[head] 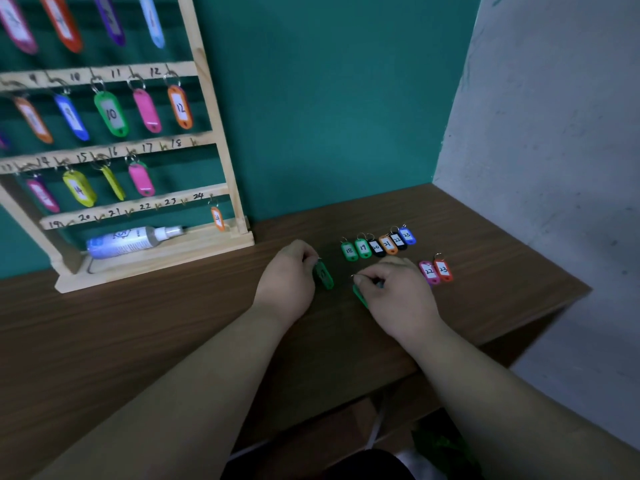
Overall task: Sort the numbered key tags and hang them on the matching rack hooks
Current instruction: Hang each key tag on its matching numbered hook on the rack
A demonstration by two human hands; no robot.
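At the far left of the tabletop (173,323), against its back edge, stands the wooden rack (221,161). Its rails are numbered by hand and coloured tags hang from many hooks, among them a green tag 10 (111,114). A spray bottle (131,240) lies on its side across the rack's base. At the right end of the lowest rail hangs the orange tag 24 (217,218).

Near the middle of the tabletop the left hand (287,278) rests with its fingers curled round the top of a dark green tag (323,275) – the number on it is too blurred to read. Just beside it, the right hand (394,289) pinches the ring end of a second green tag (360,296) between thumb and forefinger. Most of that tag is hidden under the hand, and its number cannot be seen.

Behind the right hand, toward the back edge, a row of six tags (377,244) lies side by side – 18, 19, 20, 21, 22, 23, rings pointing away. Right of the hand, nearer the right edge, lie a pink tag 22 (429,271) and a red tag 23 (444,270), touching each other.
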